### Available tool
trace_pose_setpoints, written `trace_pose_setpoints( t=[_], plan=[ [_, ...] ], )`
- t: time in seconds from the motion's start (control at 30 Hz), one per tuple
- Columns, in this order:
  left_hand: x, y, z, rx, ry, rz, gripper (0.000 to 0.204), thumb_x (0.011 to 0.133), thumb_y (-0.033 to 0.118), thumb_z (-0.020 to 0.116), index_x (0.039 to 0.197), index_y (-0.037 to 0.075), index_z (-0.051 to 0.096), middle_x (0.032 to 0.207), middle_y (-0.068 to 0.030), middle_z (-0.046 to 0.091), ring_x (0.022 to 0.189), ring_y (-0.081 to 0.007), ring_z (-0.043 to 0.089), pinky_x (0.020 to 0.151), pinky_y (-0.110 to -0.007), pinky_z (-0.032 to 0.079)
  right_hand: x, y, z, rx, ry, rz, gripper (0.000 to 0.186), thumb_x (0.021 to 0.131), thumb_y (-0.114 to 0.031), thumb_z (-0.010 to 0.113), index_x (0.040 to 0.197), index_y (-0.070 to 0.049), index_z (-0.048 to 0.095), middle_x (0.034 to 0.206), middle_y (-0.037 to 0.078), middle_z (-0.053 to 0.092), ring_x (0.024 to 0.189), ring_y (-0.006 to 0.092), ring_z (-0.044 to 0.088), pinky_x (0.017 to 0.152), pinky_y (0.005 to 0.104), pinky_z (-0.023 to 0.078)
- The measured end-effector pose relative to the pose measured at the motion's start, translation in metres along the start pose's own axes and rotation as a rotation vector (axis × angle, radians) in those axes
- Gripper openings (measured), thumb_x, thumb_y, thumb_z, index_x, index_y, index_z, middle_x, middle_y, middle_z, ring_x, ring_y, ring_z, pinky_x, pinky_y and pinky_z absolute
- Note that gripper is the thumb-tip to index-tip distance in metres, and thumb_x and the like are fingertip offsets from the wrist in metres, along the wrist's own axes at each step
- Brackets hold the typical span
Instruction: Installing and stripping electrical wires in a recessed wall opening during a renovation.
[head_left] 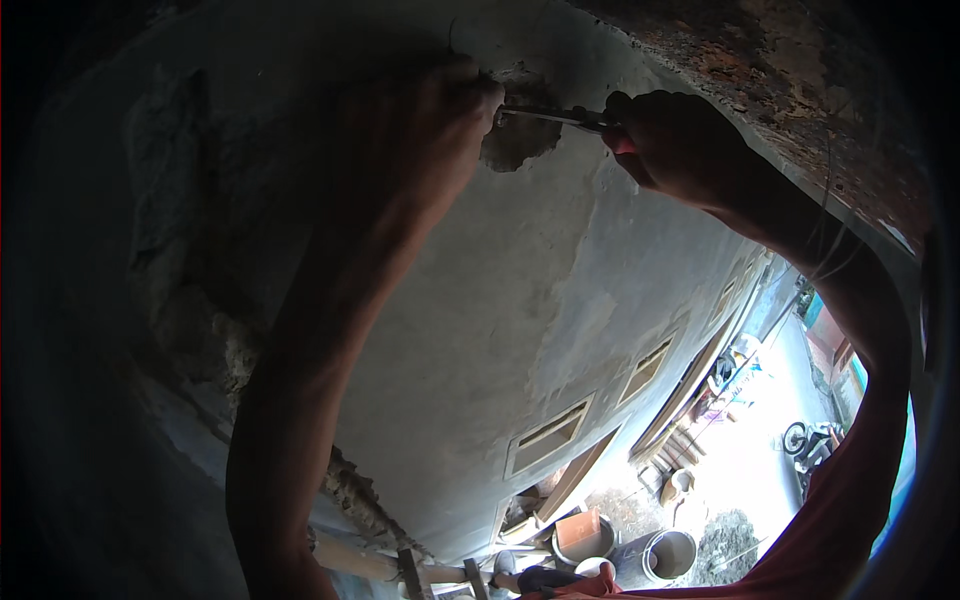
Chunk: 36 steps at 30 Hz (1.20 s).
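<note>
My right hand (675,135) is closed on a metal hand tool with a red grip (625,144), perhaps pliers. Its narrow metal part reaches left across a rough, chipped hole (520,145) in the grey plastered wall (450,340). My left hand (430,120) is closed at the left edge of the hole, at the far end of that metal part; what its fingers hold is hidden. A thin dark wire (452,35) sticks up just above it.
A rough brick edge (760,60) runs overhead. Wall openings (548,435) lie along the wall. Far below are buckets (665,555), a motorbike (810,445) and a sunlit yard (750,450). Wooden ladder-like pieces (410,570) and my shoe (505,565) show at the bottom.
</note>
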<state>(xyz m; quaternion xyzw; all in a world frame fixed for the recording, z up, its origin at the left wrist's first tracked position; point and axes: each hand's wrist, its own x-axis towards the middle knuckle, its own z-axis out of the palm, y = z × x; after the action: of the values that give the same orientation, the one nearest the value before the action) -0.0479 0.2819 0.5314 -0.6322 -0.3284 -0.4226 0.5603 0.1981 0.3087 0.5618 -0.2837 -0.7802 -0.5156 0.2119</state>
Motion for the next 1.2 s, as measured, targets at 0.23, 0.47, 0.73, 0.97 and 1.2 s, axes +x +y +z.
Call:
trace_pose_setpoints(
  t=[0.23, 0.47, 0.73, 0.97, 1.2],
  plan=[
    [-0.002, -0.001, 0.011, 0.090, 0.012, 0.024, 0.008, 0.078, 0.015, 0.060, 0.077, 0.013, 0.067, 0.076, -0.0029, 0.065, 0.067, -0.0208, 0.066, 0.057, -0.038, 0.052, 0.000, 0.000, 0.000, 0.009, -0.048, 0.045, 0.017, 0.083, -0.019, 0.065, 0.090, -0.006, 0.057, 0.072, 0.008, 0.063, 0.066, 0.0261, 0.064, 0.060, 0.0379, 0.051],
    [0.001, 0.000, 0.009, 0.086, 0.017, 0.047, 0.007, 0.075, 0.015, 0.061, 0.073, 0.011, 0.065, 0.074, -0.0045, 0.066, 0.064, -0.0229, 0.065, 0.056, -0.038, 0.052, 0.007, -0.013, -0.017, 0.123, -0.244, 0.243, 0.017, 0.084, -0.020, 0.065, 0.090, -0.005, 0.059, 0.074, 0.010, 0.066, 0.070, 0.0259, 0.066, 0.063, 0.0369, 0.053],
    [0.004, -0.001, 0.006, 0.098, -0.044, 0.034, 0.007, 0.077, 0.009, 0.059, 0.075, 0.010, 0.066, 0.077, -0.0065, 0.067, 0.069, -0.0225, 0.067, 0.059, -0.037, 0.054, 0.004, 0.002, -0.007, -0.065, -0.049, -0.049, 0.018, 0.084, -0.019, 0.064, 0.093, -0.005, 0.058, 0.066, 0.010, 0.059, 0.064, 0.0243, 0.063, 0.058, 0.0359, 0.052],
    [0.002, -0.002, -0.007, 0.145, -0.060, 0.064, 0.009, 0.082, 0.010, 0.058, 0.082, 0.011, 0.067, 0.078, -0.0063, 0.067, 0.068, -0.0225, 0.067, 0.059, -0.036, 0.053, 0.001, -0.007, 0.001, -0.073, 0.033, 0.024, 0.015, 0.084, -0.016, 0.063, 0.092, -0.006, 0.056, 0.069, 0.009, 0.061, 0.064, 0.0238, 0.063, 0.055, 0.0356, 0.050],
    [0.005, 0.004, -0.007, 0.123, -0.135, 0.053, 0.007, 0.082, 0.010, 0.059, 0.083, 0.010, 0.065, 0.080, -0.0053, 0.067, 0.070, -0.0223, 0.067, 0.061, -0.037, 0.053, -0.003, -0.007, 0.007, 0.005, 0.114, 0.029, 0.012, 0.086, -0.021, 0.059, 0.082, -0.010, 0.058, 0.064, 0.005, 0.060, 0.054, 0.0201, 0.062, 0.049, 0.0330, 0.049]
  ],
)
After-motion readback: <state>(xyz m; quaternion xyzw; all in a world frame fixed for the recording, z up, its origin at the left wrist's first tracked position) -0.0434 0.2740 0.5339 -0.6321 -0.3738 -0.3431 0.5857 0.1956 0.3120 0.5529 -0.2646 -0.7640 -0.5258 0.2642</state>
